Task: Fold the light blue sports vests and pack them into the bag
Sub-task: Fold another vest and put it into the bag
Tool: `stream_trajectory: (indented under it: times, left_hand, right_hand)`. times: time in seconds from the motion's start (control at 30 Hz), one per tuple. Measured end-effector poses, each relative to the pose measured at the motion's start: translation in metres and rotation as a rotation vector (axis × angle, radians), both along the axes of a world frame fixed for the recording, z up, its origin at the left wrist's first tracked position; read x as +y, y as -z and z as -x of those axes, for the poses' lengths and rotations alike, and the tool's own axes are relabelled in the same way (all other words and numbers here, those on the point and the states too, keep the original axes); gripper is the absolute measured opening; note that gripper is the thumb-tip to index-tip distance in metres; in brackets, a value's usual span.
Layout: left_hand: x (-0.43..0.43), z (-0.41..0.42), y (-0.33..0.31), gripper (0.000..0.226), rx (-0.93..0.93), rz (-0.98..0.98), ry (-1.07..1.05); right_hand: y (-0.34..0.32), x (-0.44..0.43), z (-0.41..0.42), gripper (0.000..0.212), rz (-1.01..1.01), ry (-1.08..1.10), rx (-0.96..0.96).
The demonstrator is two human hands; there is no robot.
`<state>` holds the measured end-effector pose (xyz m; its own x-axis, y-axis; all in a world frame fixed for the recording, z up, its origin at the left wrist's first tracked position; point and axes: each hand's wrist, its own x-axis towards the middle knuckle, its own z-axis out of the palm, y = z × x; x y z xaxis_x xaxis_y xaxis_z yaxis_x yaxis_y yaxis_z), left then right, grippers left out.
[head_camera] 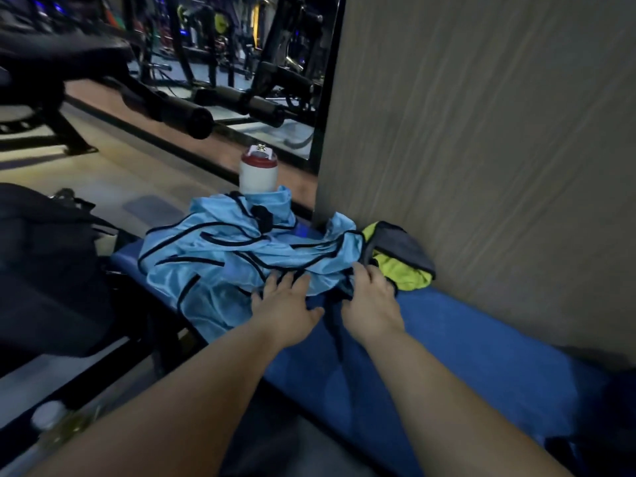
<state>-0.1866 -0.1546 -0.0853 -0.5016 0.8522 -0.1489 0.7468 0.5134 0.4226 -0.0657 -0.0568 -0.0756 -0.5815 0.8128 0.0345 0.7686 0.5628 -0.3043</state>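
Dark gym machines [165, 108] are filling the background of a dimly lit workout room, while a wood-grain wall panel [481, 149] is rising along the right side of a blue padded bench [464, 346]. On the far end of that bench, a rumpled pile of light blue vests [220, 256] with black trim is lying unfolded, one edge spilling over the bench's left side. A person is reaching in from the near side with both bare arms. The left hand [285, 301] is lying flat on the near edge of the vests, fingers straight and spread, pressing down on the fabric rather than grasping it. The right hand [371, 297] is resting just beside it at the pile's right end, its fingers bending over the cloth with the tips hidden in the folds, so it is not possible to tell whether it is actually gripping. A strip of black trim is hanging down between the two hands. A white bottle [258, 173] with a red lid is standing behind the pile, and a yellow-green and grey cloth [402, 259] is sitting against the wall panel, touching the vests' right end. A black bag [44, 256] is sitting to the left of the bench, apart from the vests. A white-capped bottle [48, 416] is showing at the lower left.
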Motion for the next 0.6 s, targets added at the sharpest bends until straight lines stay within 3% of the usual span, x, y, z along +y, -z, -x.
stream_trajectory:
  times: [0.1, 0.2, 0.4, 0.5, 0.6]
  left_hand:
    - [0.0, 0.008, 0.004, 0.066, -0.011, -0.081, -0.017]
    - [-0.002, 0.011, 0.008, 0.059, -0.011, -0.165, -0.032]
    - [-0.005, 0.007, 0.01, 0.055, -0.13, -0.194, -0.03]
    - [-0.008, 0.003, 0.006, 0.041, -0.145, -0.341, -0.092]
    - [-0.009, 0.004, -0.005, 0.029, -0.125, -0.535, -0.201]
  right_hand:
    - [0.005, 0.008, 0.012, 0.073, -0.05, 0.087, 0.005]
    - [0.007, 0.014, 0.023, 0.072, -0.116, 0.009, -0.051]
    - [0.005, 0.015, 0.039, 0.041, -0.012, -0.076, -0.106]
    - [0.002, 0.014, 0.034, 0.031, 0.073, -0.003, 0.041]
    - [-0.006, 0.009, 0.016, 0.012, 0.204, 0.131, 0.351]
